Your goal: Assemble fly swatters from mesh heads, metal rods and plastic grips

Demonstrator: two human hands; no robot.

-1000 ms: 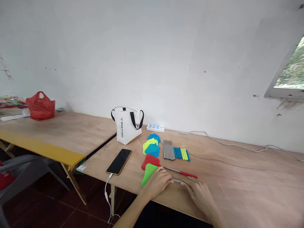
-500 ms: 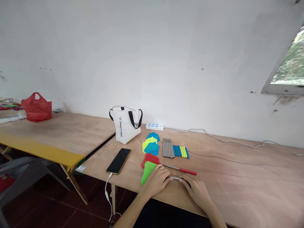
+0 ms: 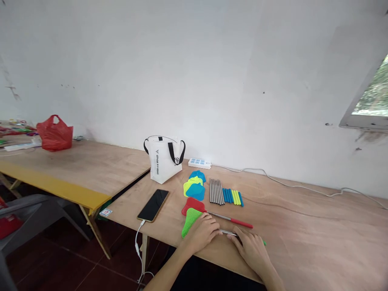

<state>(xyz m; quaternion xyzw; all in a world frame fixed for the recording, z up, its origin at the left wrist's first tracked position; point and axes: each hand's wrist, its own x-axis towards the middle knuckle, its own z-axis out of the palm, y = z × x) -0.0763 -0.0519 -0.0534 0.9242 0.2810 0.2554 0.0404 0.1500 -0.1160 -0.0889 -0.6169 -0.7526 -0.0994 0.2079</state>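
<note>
A green fly swatter (image 3: 190,220) lies near the table's front edge, its perforated head to the left. My left hand (image 3: 203,230) is closed over the base of that head, partly hiding it. Around the metal rod and handle my right hand (image 3: 250,244) is closed, and a green handle tip pokes out beyond its fingers. Just behind lies a red fly swatter (image 3: 241,223) with a metal rod, touched by neither hand. Farther back are blue and yellow swatter heads (image 3: 195,192), a row of metal rods (image 3: 216,192), and several blue and yellow handle sleeves (image 3: 233,197).
A phone (image 3: 153,205) on a white charging cable lies left of the swatters. Behind it stand a white bag (image 3: 163,161) with black handles and a power strip (image 3: 199,163). A red plastic bag (image 3: 56,134) sits on the neighbouring table (image 3: 100,165).
The view has shifted slightly. Both hands keep their hold on the green fly swatter, and its handle tip now shows more beyond my right hand.
</note>
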